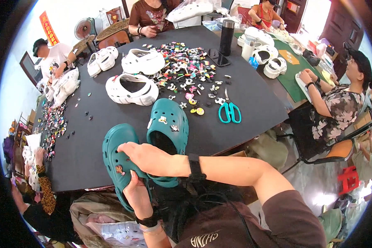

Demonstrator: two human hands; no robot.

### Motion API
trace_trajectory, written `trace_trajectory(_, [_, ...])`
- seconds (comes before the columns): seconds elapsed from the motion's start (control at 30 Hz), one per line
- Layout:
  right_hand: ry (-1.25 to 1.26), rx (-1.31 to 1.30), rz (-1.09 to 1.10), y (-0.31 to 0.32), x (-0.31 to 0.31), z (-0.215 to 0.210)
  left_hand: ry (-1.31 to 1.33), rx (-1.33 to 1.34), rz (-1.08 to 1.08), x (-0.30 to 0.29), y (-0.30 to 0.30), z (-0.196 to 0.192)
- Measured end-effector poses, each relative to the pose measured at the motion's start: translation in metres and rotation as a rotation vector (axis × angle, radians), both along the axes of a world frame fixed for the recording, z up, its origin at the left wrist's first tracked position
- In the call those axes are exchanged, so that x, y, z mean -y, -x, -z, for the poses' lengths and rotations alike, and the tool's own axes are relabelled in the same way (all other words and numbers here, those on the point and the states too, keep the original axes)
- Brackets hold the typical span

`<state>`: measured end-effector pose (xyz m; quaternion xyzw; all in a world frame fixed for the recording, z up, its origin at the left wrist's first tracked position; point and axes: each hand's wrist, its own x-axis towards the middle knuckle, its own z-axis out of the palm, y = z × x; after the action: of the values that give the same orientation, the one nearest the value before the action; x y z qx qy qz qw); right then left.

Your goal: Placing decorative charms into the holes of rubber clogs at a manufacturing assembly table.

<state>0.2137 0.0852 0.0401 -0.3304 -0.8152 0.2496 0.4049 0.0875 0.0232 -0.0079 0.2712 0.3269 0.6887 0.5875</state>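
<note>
While gripping teal clog (118, 155) from below with left hand (137, 195), pressing charm (120, 169) in with clenched right hand (146, 158); next probably needs another charm.

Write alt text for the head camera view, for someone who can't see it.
Both hands grip a teal clog at a black table's near edge: left hand beneath, right hand on top. A second teal clog, scissors, white clogs and a charm pile lie beyond, with other people seated around.

Large black-topped work table (252, 95) bearing a scattered heap of small multicoloured shoe charms (186, 68), white perforated foam clogs (132, 89), teal-handled scissors (230, 110), a black cylindrical flask (226, 37), a flat black phone (218, 58), and one teal foam clog (168, 124).
</note>
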Motion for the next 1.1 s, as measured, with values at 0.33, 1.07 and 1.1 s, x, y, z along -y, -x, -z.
trace_trajectory(0.33, [0.564,-0.322,0.122,-0.079,0.022,-0.042,0.024,0.105,-0.143,-0.002,0.008,-0.021])
trace_trajectory(1.07, [0.197,0.759,0.901,-0.223,-0.224,0.042,0.131,-0.111,-0.223,0.014,0.012,-0.003])
trace_trajectory(1.1, [0.141,0.749,0.917,-0.224,-0.229,0.051,0.064,-0.068,-0.293,0.010,0.008,0.002])
